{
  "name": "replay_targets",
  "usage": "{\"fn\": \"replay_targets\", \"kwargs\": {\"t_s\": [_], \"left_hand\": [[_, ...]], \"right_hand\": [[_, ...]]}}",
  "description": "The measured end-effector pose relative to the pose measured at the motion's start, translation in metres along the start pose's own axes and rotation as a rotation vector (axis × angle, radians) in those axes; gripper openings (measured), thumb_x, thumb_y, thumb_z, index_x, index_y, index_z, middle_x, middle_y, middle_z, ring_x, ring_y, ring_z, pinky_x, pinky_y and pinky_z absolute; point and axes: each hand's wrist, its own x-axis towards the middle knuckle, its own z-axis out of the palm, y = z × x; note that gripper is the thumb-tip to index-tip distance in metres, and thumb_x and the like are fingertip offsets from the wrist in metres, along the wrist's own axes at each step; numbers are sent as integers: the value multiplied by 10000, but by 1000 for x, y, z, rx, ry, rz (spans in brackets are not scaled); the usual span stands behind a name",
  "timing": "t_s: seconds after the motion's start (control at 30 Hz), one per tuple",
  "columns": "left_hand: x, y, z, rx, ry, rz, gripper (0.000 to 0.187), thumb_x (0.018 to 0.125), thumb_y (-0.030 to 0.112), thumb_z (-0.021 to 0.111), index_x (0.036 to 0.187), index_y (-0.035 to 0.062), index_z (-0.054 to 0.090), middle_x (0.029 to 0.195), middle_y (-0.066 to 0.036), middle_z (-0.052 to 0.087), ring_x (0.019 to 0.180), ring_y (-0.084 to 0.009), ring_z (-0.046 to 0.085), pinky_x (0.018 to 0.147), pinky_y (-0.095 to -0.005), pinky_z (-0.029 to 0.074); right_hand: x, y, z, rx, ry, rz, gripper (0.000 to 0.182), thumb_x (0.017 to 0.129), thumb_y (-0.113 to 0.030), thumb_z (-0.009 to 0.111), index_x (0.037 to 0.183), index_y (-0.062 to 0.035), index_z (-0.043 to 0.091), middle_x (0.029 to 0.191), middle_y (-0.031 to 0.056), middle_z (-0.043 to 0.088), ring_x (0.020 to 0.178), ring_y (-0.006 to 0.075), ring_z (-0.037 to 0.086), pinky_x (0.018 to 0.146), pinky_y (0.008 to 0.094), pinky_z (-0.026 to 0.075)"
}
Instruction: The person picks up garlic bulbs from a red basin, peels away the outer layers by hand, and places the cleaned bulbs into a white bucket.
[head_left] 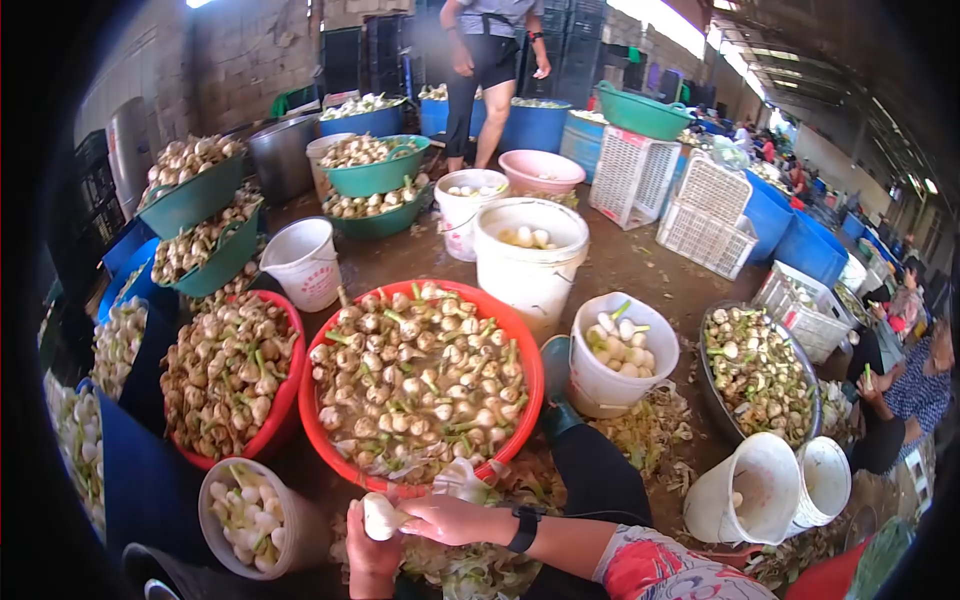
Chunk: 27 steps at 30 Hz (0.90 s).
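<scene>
A white garlic bulb (381, 516) is held low in the view, just below the near rim of a red basin (533, 375) full of unpeeled garlic in murky water. Fingers of my left hand (370, 550) wrap round the bulb from below and the left. From the right my right hand (445, 519), with a dark band on its wrist, pinches the bulb's stem end. Peeled skins (475, 570) lie beneath both hands. To the left stands a tub of peeled bulbs (250, 515); a white bucket (600, 385) beyond my leg holds more peeled bulbs.
A second red basin (293, 400) of garlic sits at the left. White buckets (745, 490) and a metal basin (765, 370) are on the right. One person (493, 60) stands at the back; another person (915, 390) works at the right edge. Crates (632, 178) and blue barrels are farther back.
</scene>
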Motion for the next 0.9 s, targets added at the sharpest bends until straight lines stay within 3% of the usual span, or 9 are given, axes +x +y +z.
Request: {"fn": "replay_targets", "kwargs": {"t_s": [0.1, 0.17, 0.3, 0.43, 0.53, 0.67, 0.7, 0.8, 0.9], "left_hand": [[-13, 5, 2, 509, -131, 209, 564, 697, 482, 613, 988, 15, 491, 809, -81, 553, 812, -170, 533, 710, -283, 439], [-10, 6, 1, 1281, -76, 544, 736, 545, 550, 706, 977, -8, 499, 798, -79, 529, 754, -193, 521, 665, -289, 435], [-15, 5, 11, 1249, -132, 589, 668, 530, 373, 751, 1000, -21, 486, 778, -91, 531, 751, -184, 516, 680, -294, 431], [-25, 5, 29, 1344, -245, 631, 609, 550, 284, 716, 1017, -25, 477, 828, -89, 539, 788, -170, 515, 703, -294, 432], [-25, -3, 21, 808, -240, 250, 617, 586, 200, 692, 1102, -9, 426, 1003, -90, 531, 884, -168, 512, 799, -317, 416], [-32, 1, 34, 551, -372, 186, 592, 650, 183, 676, 1144, 11, 400, 1048, -95, 515, 967, -182, 490, 865, -324, 373], [-35, -1, 37, 485, -330, 190, 585, 666, 193, 673, 1151, 15, 397, 1070, -95, 505, 997, -186, 479, 881, -322, 361], [-20, -6, 20, 186, -384, 101, 623, 678, 271, 677, 1171, 22, 390, 1120, -83, 484, 1008, -197, 475, 867, -318, 370], [-22, -3, 18, -83, -338, -87, 590, 706, 284, 659, 1167, 24, 397, 1111, -78, 489, 991, -189, 484, 843, -307, 390]], "right_hand": [[-9, 1, 3, -195, 142, -4, 221, 815, -225, 494, 907, -25, 512, 811, 188, 565, 783, 357, 541, 643, 417, 419], [-11, 1, -3, -130, 61, 21, 216, 818, -233, 494, 871, -26, 523, 747, 189, 564, 728, 378, 537, 606, 425, 419], [-20, 19, 2, 249, 2, 91, 263, 879, -269, 420, 901, -33, 534, 646, 75, 568, 511, 157, 557, 498, 302, 433], [-27, 4, -5, 503, 74, 292, 285, 876, -258, 414, 813, -9, 536, 599, 48, 566, 441, 113, 530, 436, 256, 432], [-30, -2, -12, 311, 105, 283, 289, 877, -246, 401, 792, -10, 544, 590, 54, 571, 451, 120, 537, 417, 244, 424], [-23, 19, -3, 828, 162, 202, 195, 834, -165, 439, 841, -33, 582, 693, 33, 584, 559, 103, 549, 469, 224, 438], [-21, 8, -15, 1265, 15, 513, 187, 822, -152, 452, 911, -37, 571, 750, 23, 580, 604, 93, 545, 478, 214, 432], [-22, -2, -10, 1215, 97, 252, 230, 860, -223, 443, 904, -15, 531, 668, -1, 533, 501, 53, 467, 390, 183, 353], [-16, -5, -13, 201, 304, 76, 251, 852, -252, 464, 819, -13, 534, 598, 81, 503, 538, 153, 506, 462, 290, 378]]}}
